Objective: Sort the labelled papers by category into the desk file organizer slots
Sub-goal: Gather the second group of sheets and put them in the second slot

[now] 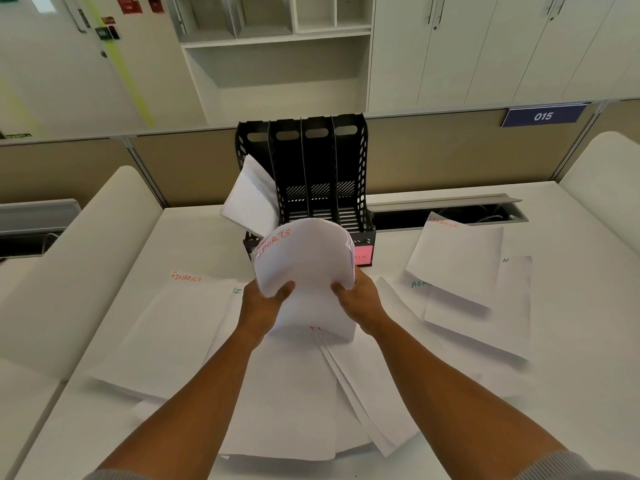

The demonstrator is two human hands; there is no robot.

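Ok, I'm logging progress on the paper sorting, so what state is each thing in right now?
Left hand: gripping the curled stack.
Right hand: gripping the same stack.
Curled stack: lifted off the desk, bent over, red "PORTS" visible.
File organizer: upright; leftmost slot filled, the other three look empty.
Papers in leftmost slot: leaning out to the left.
Loose sheets: spread flat, unsorted.

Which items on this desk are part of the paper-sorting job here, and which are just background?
Part of the job:
held paper stack, in left hand and right hand
black file organizer
loose labelled sheets
papers in leftmost slot

Background:
015 sign
open cable tray
wall shelves
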